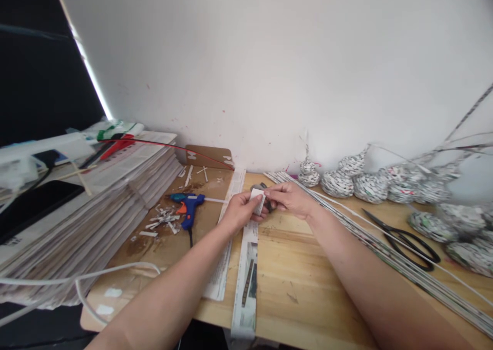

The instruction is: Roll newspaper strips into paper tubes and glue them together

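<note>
Over the middle of the wooden table, my left hand (pixel 243 209) is closed on a small white paper piece (pixel 257 201), its thumb on top. My right hand (pixel 285 197) pinches at the upper right edge of that piece, fingers pressed together. Just behind and between both hands is a small dark grey object (pixel 265 190), partly hidden by the fingers. Below them a printed newspaper strip (pixel 246 283) runs down to the table's front edge. Another paper strip (pixel 219 278) lies to its left, partly under my left forearm.
A blue glue gun (pixel 189 209) lies on stained cardboard (pixel 133 255) beside paper scraps (pixel 165 219). Stacked newspapers (pixel 111 211) stand at left. Long paper rods (pixel 370 247), black scissors (pixel 408 245) and several woven paper shapes (pixel 372 187) are at right.
</note>
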A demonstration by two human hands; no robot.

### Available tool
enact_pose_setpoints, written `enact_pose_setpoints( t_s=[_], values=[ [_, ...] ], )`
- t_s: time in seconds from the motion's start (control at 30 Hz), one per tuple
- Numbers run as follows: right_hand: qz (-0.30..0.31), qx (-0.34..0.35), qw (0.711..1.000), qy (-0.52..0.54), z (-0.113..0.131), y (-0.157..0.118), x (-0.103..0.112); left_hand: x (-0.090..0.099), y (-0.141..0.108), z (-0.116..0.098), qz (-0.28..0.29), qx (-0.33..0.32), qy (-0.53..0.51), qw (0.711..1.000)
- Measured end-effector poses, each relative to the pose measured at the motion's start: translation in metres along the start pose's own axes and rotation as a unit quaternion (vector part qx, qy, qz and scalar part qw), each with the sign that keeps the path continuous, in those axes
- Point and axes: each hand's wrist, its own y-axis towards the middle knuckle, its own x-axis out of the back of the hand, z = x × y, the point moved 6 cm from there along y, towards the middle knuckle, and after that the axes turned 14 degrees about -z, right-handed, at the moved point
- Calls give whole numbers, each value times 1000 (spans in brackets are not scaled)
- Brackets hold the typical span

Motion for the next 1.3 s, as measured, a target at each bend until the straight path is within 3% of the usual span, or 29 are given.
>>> enact_pose_setpoints(
  t_s=[0.37,0.73,0.8,1.03,1.3],
  values=[
    [-61,-28,997,30,-5,3,0,-1,-3,-1,-14,11,8,1000],
    [-144,32,989,30,-1,1,-3,-3,-4,-3,-9,10,-5,1000],
    [-133,39,990,33,0,1,-2,-2,-5,-4,-13,16,-11,1000],
    [8,8,1000,3,-3,2,3,-1,-4,-4,-17,35,-20,999],
    [-17,46,999,-20,2,1,0,-1,-3,-1,-6,20,-3,1000]
  ],
)
